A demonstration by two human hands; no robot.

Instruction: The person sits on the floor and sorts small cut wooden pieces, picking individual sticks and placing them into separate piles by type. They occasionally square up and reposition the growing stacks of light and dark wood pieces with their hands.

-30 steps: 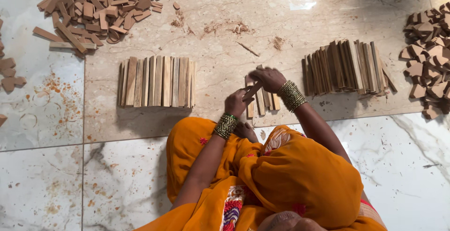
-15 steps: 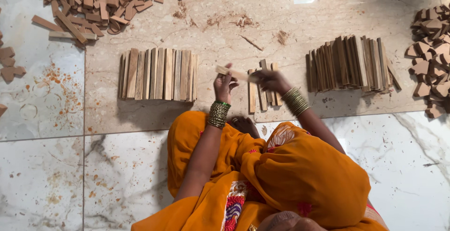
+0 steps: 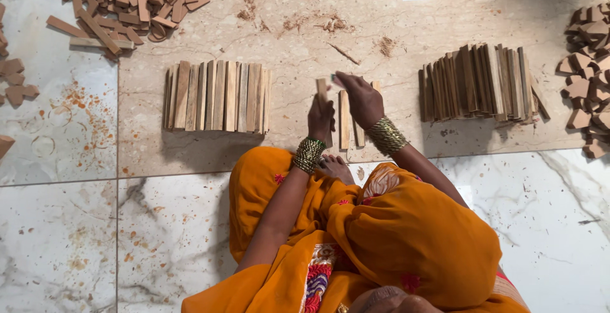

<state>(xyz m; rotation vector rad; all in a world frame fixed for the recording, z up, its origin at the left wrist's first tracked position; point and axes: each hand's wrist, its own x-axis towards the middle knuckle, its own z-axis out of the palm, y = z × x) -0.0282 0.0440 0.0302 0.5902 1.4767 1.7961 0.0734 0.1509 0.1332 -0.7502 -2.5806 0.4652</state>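
- Wooden slat [image 3: 322, 88] is standing upright in the left hand [image 3: 321, 117], whose fingers are closing around its lower half while its top end is poking clear above them.
- Right hand [image 3: 360, 100] is lying just beside it, palm down and fingers stretched toward the slat's top; whether those fingertips are touching the wood cannot be told from above.
- Under the right hand, a few loose slats [image 3: 344, 119] are lying side by side on the floor [image 3: 305, 46], close in front of the person's bare foot [image 3: 333, 167].
- Left row [image 3: 217, 95] is sitting well apart on one side, slats packed edge to edge; right row [image 3: 483, 84] is sitting well apart on the other, darker and more tightly stacked.
- Offcut heap [image 3: 136, 1] is spreading across the far corner, with another scrap pile [image 3: 588, 78] at the right edge.
- Judging by its thinness, the slat is looking light, stiff and dry, likely to snap or splinter if bent across the grain.
- Pinching it by the long narrow edges near the middle is looking like the surest hold, since the flat faces are appearing smooth and the ends rough.
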